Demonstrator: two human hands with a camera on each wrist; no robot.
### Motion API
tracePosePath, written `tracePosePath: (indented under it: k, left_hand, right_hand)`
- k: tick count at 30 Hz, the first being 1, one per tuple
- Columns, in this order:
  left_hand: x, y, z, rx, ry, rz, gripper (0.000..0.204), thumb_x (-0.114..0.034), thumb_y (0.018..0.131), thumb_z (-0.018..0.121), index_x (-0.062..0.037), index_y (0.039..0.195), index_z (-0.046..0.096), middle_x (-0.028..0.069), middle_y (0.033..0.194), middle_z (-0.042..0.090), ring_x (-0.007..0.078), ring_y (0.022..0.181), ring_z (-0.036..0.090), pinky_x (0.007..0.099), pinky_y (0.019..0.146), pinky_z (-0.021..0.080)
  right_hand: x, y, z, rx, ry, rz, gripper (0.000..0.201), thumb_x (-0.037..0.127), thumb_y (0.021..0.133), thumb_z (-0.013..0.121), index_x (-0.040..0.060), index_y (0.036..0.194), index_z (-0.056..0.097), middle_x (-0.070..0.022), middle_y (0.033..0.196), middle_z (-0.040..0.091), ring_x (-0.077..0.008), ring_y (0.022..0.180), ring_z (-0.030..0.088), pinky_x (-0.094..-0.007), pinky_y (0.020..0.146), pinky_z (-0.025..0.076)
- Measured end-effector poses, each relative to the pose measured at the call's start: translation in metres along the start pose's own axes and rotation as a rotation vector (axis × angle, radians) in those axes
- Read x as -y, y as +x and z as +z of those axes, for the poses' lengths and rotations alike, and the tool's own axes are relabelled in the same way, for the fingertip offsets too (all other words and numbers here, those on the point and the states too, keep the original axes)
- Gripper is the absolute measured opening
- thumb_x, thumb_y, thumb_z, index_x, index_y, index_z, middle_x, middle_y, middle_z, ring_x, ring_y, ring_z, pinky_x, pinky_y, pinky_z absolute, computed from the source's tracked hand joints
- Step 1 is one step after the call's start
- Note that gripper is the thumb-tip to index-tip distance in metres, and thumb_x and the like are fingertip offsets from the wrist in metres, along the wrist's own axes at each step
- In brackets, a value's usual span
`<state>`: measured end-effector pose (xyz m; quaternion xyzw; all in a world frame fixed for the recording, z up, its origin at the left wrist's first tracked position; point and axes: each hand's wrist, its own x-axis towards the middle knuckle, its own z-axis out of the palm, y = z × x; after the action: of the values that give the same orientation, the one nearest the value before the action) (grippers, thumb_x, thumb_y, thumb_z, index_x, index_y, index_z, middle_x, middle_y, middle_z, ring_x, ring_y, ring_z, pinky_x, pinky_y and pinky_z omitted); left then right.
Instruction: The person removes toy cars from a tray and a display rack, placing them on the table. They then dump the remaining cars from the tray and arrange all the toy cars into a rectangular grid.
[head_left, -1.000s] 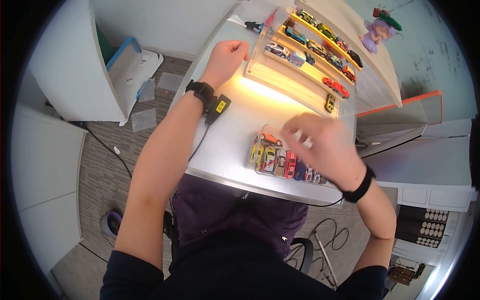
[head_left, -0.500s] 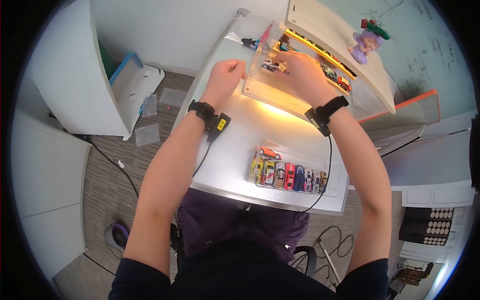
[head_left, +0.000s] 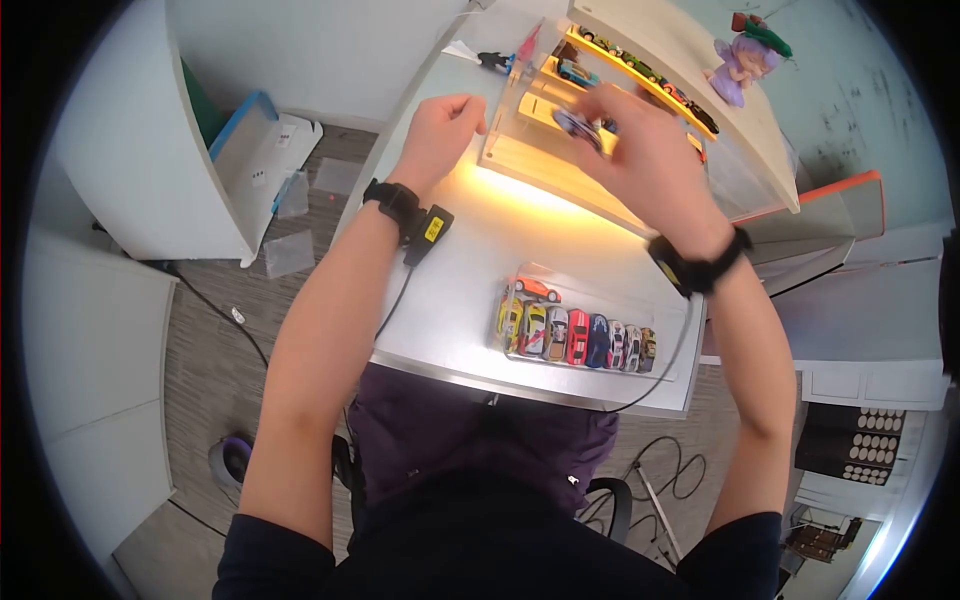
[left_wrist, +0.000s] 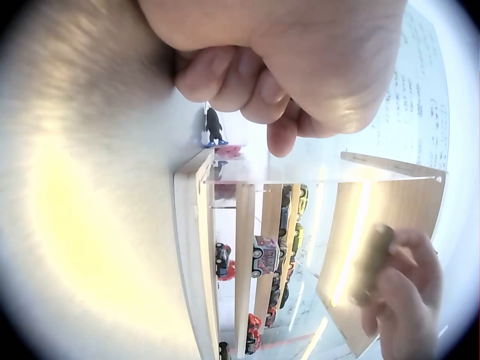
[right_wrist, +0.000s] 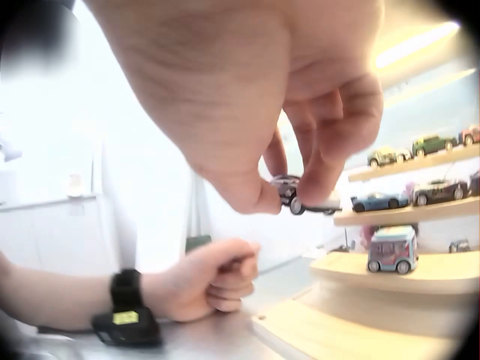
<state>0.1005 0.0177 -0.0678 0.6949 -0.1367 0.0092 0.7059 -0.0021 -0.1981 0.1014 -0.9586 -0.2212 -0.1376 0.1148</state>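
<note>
My right hand (head_left: 655,165) pinches a small toy car (right_wrist: 300,196) between thumb and fingers, above the lowest tiers of a lit wooden display shelf (head_left: 530,165). In the right wrist view the car is seen side-on, with dark wheels. Beyond it, a blue and pink toy van (right_wrist: 394,251) stands on the shelf, with a blue toy car (right_wrist: 379,201) one tier higher. At the shelf's left end, my left hand (head_left: 443,140) rests with its fingers curled in and nothing in them.
Near the table's front edge lies a clear plastic box (head_left: 590,280) with several toy cars (head_left: 577,335) in a row. A purple-haired figurine (head_left: 742,72) sits on the shelf's top board. A small penguin figure (left_wrist: 214,124) stands behind the shelf's left end.
My right hand went from over the plastic box to the shelf, and now is drawn back slightly, holding the toy car off its tier. My left hand stays by the shelf's left end.
</note>
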Motion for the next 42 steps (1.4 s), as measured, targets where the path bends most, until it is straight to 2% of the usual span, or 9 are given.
tracePosePath:
  k: [4, 7, 11, 19, 25, 28, 34, 37, 42]
  left_hand:
    - [0.003, 0.0, 0.001, -0.011, -0.005, 0.013, 0.04, -0.03, 0.104, 0.066, -0.0043, 0.074, 0.067, -0.0085, 0.061, 0.041, 0.0043, 0.061, 0.035, 0.0297, 0.058, 0.028]
    - [0.008, 0.003, 0.0, -0.01, -0.008, 0.037, 0.041, -0.031, 0.105, 0.066, -0.005, 0.074, 0.067, -0.0087, 0.062, 0.04, 0.0043, 0.061, 0.035, 0.0297, 0.058, 0.028]
    - [0.003, 0.0, 0.0, 0.0, 0.006, 0.021, 0.042, -0.033, 0.105, 0.066, -0.0059, 0.073, 0.066, -0.0088, 0.063, 0.039, 0.0045, 0.062, 0.034, 0.0294, 0.059, 0.028]
    - [0.002, 0.001, 0.0, 0.004, -0.016, 0.009, 0.041, -0.032, 0.105, 0.066, -0.0068, 0.073, 0.065, -0.0088, 0.065, 0.04, 0.0047, 0.065, 0.035, 0.029, 0.061, 0.028]
    - [-0.003, -0.003, -0.002, 0.009, 0.002, 0.022, 0.041, -0.031, 0.104, 0.066, -0.0058, 0.073, 0.065, -0.0082, 0.065, 0.041, 0.0048, 0.064, 0.035, 0.0294, 0.061, 0.029]
    - [-0.001, -0.001, -0.002, 0.015, 0.013, 0.03, 0.041, -0.031, 0.105, 0.065, -0.0055, 0.073, 0.065, -0.0078, 0.064, 0.042, 0.005, 0.064, 0.036, 0.0297, 0.061, 0.03]
    - [-0.001, -0.001, -0.002, 0.036, 0.033, 0.025, 0.043, -0.035, 0.107, 0.066, -0.0083, 0.074, 0.064, -0.0089, 0.069, 0.044, 0.0045, 0.069, 0.037, 0.0278, 0.066, 0.03]
    - [0.001, 0.0, -0.002, 0.031, 0.042, 0.025, 0.044, -0.036, 0.108, 0.066, -0.0086, 0.073, 0.064, -0.0086, 0.069, 0.044, 0.005, 0.069, 0.037, 0.0281, 0.066, 0.03]
    - [-0.006, -0.003, -0.003, 0.035, 0.043, -0.003, 0.044, -0.037, 0.107, 0.066, -0.0085, 0.073, 0.063, -0.0085, 0.069, 0.044, 0.0056, 0.07, 0.037, 0.0285, 0.067, 0.03]
  right_hand:
    - [0.039, -0.07, -0.051, 0.159, 0.118, 0.156, 0.023, 0.009, 0.089, 0.076, 0.0095, 0.111, 0.071, -0.0044, 0.094, 0.077, -0.0216, 0.061, 0.068, -0.0353, 0.061, 0.056]
    - [0.052, -0.119, -0.055, 0.267, 0.135, 0.142, 0.025, 0.008, 0.087, 0.078, 0.0108, 0.111, 0.074, -0.0064, 0.091, 0.077, -0.0243, 0.067, 0.071, -0.0358, 0.065, 0.058]
    - [0.05, -0.152, -0.034, 0.284, 0.047, 0.038, 0.024, 0.01, 0.088, 0.08, 0.011, 0.112, 0.077, -0.0079, 0.094, 0.078, -0.028, 0.079, 0.076, -0.0387, 0.069, 0.06]
    - [0.043, -0.151, -0.005, 0.333, -0.168, -0.125, 0.022, 0.014, 0.091, 0.078, 0.0111, 0.113, 0.075, -0.0049, 0.09, 0.076, -0.0269, 0.077, 0.075, -0.0377, 0.065, 0.059]
    - [0.045, -0.148, 0.005, 0.425, -0.206, -0.082, 0.017, 0.016, 0.092, 0.078, 0.0103, 0.105, 0.068, -0.0056, 0.085, 0.071, -0.0272, 0.073, 0.073, -0.0391, 0.062, 0.057]
    - [0.043, -0.152, 0.008, 0.387, -0.192, -0.105, 0.016, 0.015, 0.092, 0.077, 0.0092, 0.103, 0.065, -0.006, 0.087, 0.069, -0.0267, 0.072, 0.072, -0.0383, 0.061, 0.057]
    - [0.04, -0.163, 0.008, 0.39, -0.267, -0.169, 0.019, 0.009, 0.089, 0.072, 0.0079, 0.107, 0.065, -0.0058, 0.102, 0.066, -0.0213, 0.073, 0.072, -0.0356, 0.062, 0.058]
    - [0.04, -0.164, 0.005, 0.385, -0.344, -0.216, 0.017, 0.013, 0.09, 0.07, 0.0088, 0.105, 0.064, -0.0051, 0.098, 0.056, -0.0168, 0.071, 0.07, -0.0318, 0.061, 0.059]
    - [0.037, -0.163, 0.003, 0.409, -0.27, -0.153, 0.023, 0.009, 0.089, 0.07, 0.0084, 0.113, 0.069, -0.0057, 0.102, 0.065, -0.0222, 0.078, 0.074, -0.0348, 0.066, 0.059]
